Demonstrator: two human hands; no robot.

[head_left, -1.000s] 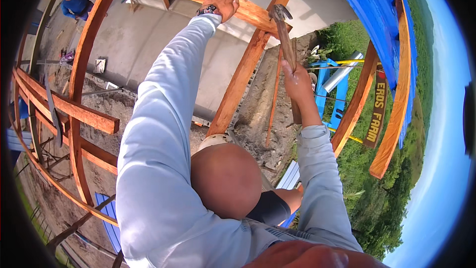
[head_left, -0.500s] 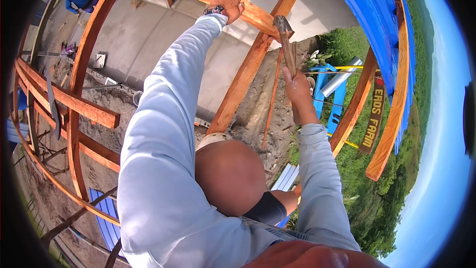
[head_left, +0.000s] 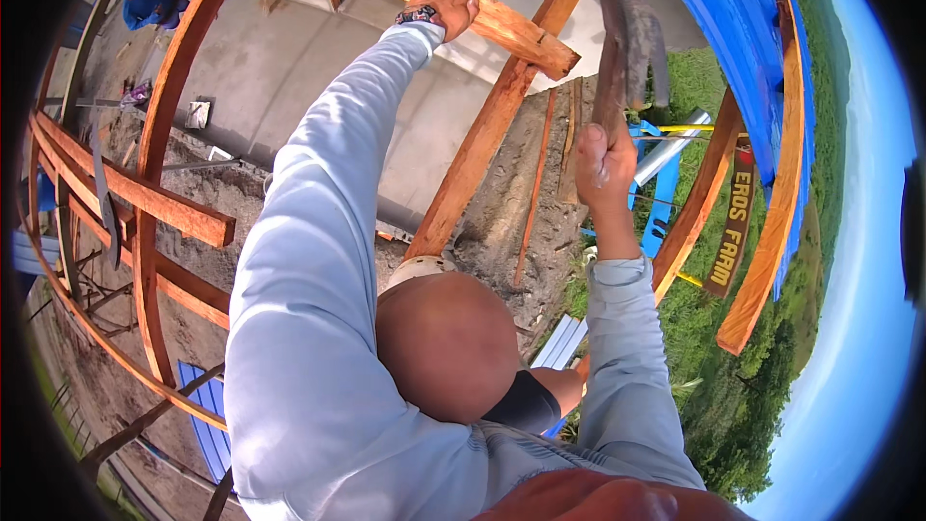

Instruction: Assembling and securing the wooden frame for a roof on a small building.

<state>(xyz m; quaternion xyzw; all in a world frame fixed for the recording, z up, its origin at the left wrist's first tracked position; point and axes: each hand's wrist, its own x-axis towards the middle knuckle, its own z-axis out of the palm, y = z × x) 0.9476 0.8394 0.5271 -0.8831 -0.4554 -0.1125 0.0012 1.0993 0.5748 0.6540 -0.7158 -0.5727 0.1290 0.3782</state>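
My right hand is closed round the wooden handle of a claw hammer, raised with its metal head up and away from the wood. The hammer head looks smeared by motion. My left hand lies with fingers spread on a long wooden beam, a dark patterned band at the wrist. That beam's cut end crosses over a second, slanting beam. The hammer is to the right of this crossing, apart from it. My bare knee shows below, near the slanting beam's lower end.
Timber framing stands at the left, with a saw blade hanging there. Blue roofing sheets and a rafter end are at the right. Far below are a concrete floor and a person in blue.
The hammer has swung up and to the right, off the beam's end, with my right hand rising slightly rightward. My left hand stays on the beam.
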